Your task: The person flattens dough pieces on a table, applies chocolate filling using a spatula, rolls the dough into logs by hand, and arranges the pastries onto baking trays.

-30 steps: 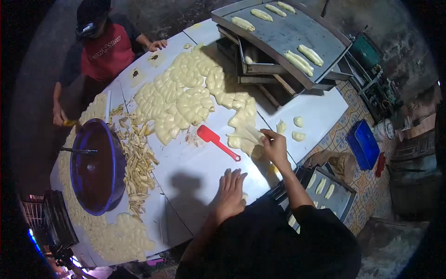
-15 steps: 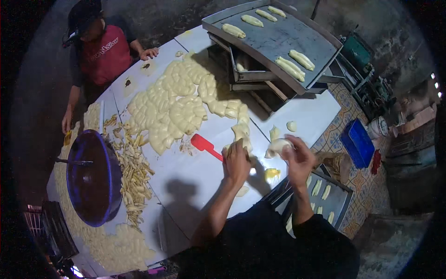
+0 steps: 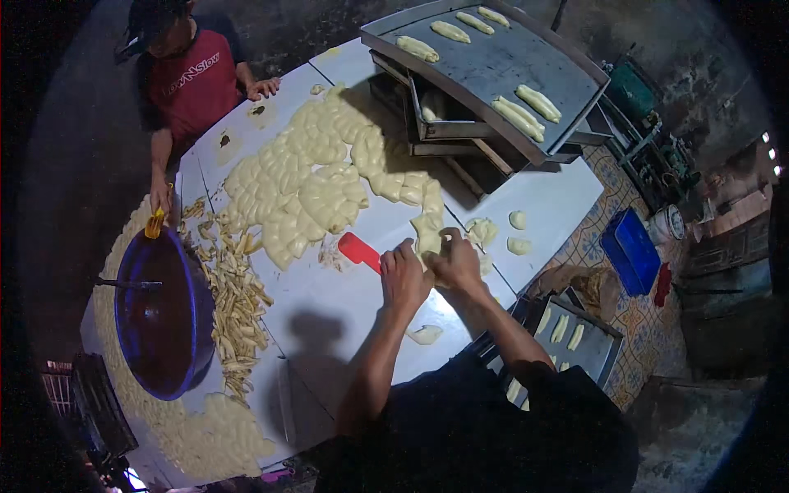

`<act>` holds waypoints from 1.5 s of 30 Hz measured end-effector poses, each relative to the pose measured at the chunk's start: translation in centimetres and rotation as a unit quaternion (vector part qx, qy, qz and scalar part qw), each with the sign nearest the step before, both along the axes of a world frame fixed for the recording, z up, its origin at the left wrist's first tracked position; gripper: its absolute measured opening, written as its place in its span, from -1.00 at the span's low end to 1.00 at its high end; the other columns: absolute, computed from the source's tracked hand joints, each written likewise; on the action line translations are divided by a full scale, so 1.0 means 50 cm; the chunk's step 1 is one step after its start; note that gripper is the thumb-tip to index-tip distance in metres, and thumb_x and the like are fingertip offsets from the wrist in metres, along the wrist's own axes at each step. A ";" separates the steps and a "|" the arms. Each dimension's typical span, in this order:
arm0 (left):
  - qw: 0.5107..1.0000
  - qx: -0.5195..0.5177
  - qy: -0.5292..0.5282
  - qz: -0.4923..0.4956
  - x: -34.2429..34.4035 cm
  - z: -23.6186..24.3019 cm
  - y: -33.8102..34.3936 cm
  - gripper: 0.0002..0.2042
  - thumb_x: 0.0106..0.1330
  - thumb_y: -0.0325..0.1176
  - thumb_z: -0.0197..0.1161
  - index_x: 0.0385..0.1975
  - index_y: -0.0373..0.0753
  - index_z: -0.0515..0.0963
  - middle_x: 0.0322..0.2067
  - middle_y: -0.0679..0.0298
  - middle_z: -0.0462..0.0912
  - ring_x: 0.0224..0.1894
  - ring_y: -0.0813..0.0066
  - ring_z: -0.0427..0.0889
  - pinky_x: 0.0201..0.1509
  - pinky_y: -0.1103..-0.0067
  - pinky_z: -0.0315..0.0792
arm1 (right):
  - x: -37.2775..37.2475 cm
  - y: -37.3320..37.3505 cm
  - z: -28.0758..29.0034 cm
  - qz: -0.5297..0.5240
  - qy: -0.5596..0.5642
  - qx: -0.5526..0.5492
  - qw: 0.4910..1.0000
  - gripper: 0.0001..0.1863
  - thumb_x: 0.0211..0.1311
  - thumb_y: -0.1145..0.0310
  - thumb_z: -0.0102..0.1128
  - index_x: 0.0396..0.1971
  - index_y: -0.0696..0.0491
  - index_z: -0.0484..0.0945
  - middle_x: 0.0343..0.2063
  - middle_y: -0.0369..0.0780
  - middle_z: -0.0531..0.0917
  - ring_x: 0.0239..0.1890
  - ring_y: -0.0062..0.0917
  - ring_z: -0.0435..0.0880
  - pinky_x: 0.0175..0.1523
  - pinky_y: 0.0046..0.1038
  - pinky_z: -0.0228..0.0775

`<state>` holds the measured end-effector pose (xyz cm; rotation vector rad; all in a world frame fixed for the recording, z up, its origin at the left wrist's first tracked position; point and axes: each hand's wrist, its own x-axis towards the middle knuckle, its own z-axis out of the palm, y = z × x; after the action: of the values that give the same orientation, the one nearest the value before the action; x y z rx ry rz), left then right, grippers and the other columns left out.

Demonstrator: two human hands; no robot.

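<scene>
Pale dough [image 3: 426, 223] runs from a large cut, lumpy mass [image 3: 296, 201] toward me. My left hand [image 3: 404, 279] is at the near end of this dough, fingers curled; what they grip is hidden. My right hand [image 3: 452, 264] is just beside it, fingers bent round the dough. A red spatula [image 3: 357, 251] lies left of my hands, its handle partly covered. Loose dough pieces [image 3: 481, 230] rest to the right, and a thin scrap [image 3: 425, 333] lies below my hands.
Stacked metal trays [image 3: 485, 66] with dough sticks occupy the back right; another tray [image 3: 602, 355] is lower right. A co-worker's hand [image 3: 160, 197] holds a yellow object over a blue basin [image 3: 164, 312], beside sliced pieces [image 3: 238, 329]. A blue crate [image 3: 629, 251] sits on the floor.
My right hand has come leftward to join my left at the dough, which has shifted slightly down and left. The co-worker's hand has risen to the basin's top with the yellow object.
</scene>
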<state>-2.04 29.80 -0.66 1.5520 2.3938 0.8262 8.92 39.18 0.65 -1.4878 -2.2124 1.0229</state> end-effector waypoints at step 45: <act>0.989 0.091 -0.096 0.058 -0.097 0.026 0.026 -0.78 0.36 -0.36 0.28 -0.12 -0.37 0.51 -0.05 -0.07 0.49 0.02 -0.10 0.49 0.17 0.16 0.38 | 0.112 -0.091 0.115 0.208 0.180 -0.045 0.961 -0.71 0.29 0.41 0.24 -0.04 0.17 0.69 -0.01 -0.02 0.65 0.07 -0.21 0.64 0.20 -0.31 0.45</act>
<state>-6.91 31.09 0.65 1.3308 2.3419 1.1909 14.52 34.64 6.40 -0.7884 -2.2688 1.4062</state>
